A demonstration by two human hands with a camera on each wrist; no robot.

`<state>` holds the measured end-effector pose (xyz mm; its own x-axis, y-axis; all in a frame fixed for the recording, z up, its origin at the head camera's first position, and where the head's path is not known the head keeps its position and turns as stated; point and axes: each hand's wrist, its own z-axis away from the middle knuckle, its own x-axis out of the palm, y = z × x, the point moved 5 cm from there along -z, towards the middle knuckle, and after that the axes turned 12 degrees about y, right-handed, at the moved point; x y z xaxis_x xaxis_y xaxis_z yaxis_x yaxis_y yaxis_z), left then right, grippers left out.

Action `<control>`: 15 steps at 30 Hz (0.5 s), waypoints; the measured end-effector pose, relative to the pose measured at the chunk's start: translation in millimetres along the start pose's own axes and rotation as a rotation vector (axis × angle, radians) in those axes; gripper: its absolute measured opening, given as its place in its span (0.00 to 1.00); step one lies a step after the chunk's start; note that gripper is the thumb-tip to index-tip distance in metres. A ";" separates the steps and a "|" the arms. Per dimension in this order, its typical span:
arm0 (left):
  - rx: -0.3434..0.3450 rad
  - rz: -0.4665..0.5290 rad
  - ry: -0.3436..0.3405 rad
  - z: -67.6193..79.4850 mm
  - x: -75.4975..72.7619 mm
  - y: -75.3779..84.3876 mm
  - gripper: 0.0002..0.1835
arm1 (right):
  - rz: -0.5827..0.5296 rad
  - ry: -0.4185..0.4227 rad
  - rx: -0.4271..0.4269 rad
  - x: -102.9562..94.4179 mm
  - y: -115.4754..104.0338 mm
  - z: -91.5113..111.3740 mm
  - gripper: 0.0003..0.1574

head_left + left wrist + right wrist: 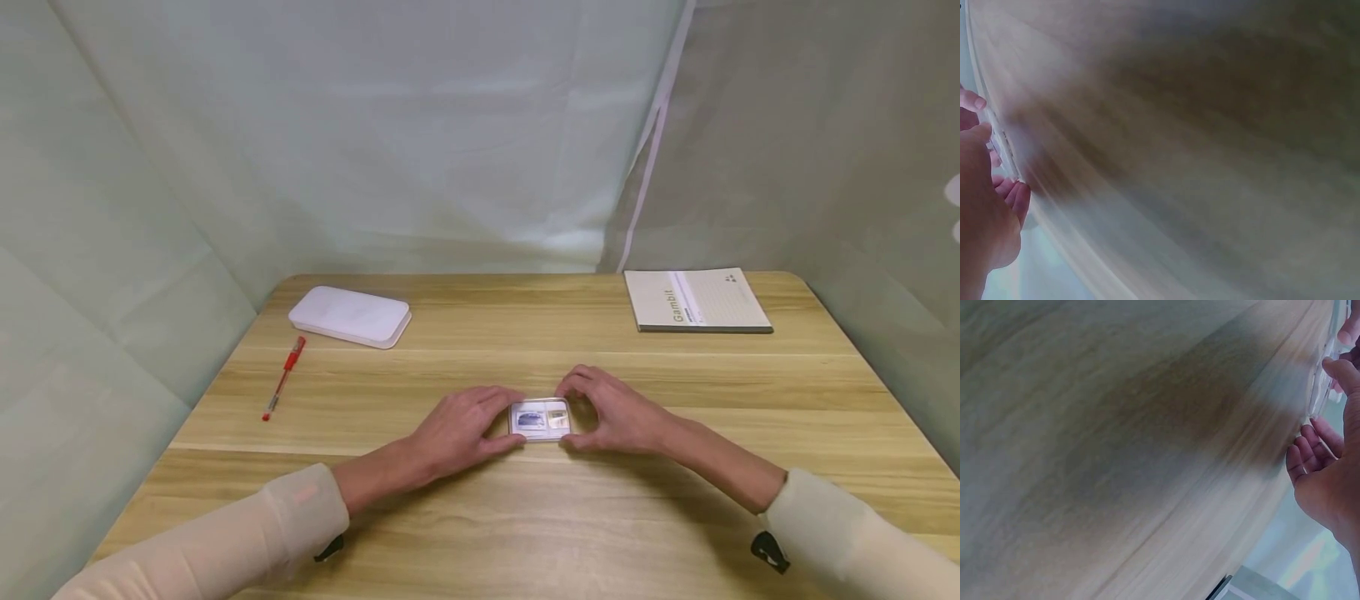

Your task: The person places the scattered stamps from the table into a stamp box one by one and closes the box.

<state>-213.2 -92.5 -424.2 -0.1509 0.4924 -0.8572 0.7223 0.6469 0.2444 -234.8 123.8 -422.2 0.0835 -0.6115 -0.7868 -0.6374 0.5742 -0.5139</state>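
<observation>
A small flat rectangular case (540, 419) with a pale rim lies on the table in the head view. Its shiny face shows a dark bluish picture and a smaller yellowish patch. My left hand (468, 429) grips its left end, thumb at the near corner and fingers at the far one. At the opposite end, my right hand (618, 414) holds the case the same way, with thumb and index finger. The left wrist view catches the left hand (991, 200) at its edge; the right wrist view catches the right hand (1332, 469). Both wrist views show little of the case.
A white rounded box (349, 315) sits at the table's back left, with a red pen (284, 377) in front of it. At the back right lies a notebook (697, 300) marked "Gambit". Pale cloth (420, 133) hangs behind the wooden table (480, 358).
</observation>
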 end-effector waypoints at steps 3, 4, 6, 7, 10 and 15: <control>-0.002 -0.003 -0.007 -0.2 -0.6 0.3 0.31 | 0.002 0.003 -0.002 0.2 0.3 0.5 0.34; -0.002 -0.004 -0.008 -0.3 -0.8 0.5 0.31 | 0.002 0.003 -0.003 0.3 0.4 0.6 0.34; -0.002 -0.005 -0.010 -0.3 -1.2 0.7 0.31 | 0.004 0.003 -0.005 0.6 0.6 0.9 0.34; -0.003 -0.006 -0.012 -0.3 -1.2 0.8 0.31 | 0.004 0.003 -0.007 0.6 0.6 0.9 0.34; -0.010 -0.010 -0.020 -0.3 -0.9 0.8 0.31 | 0.005 0.003 -0.011 0.7 0.4 0.9 0.33; -0.015 -0.018 -0.030 -0.7 -0.2 0.7 0.32 | 0.006 0.000 -0.015 0.8 -0.3 0.7 0.35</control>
<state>-213.2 -91.8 -423.6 -0.1435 0.4630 -0.8747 0.7095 0.6643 0.2352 -234.1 123.5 -422.9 0.0796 -0.6080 -0.7900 -0.6491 0.5699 -0.5039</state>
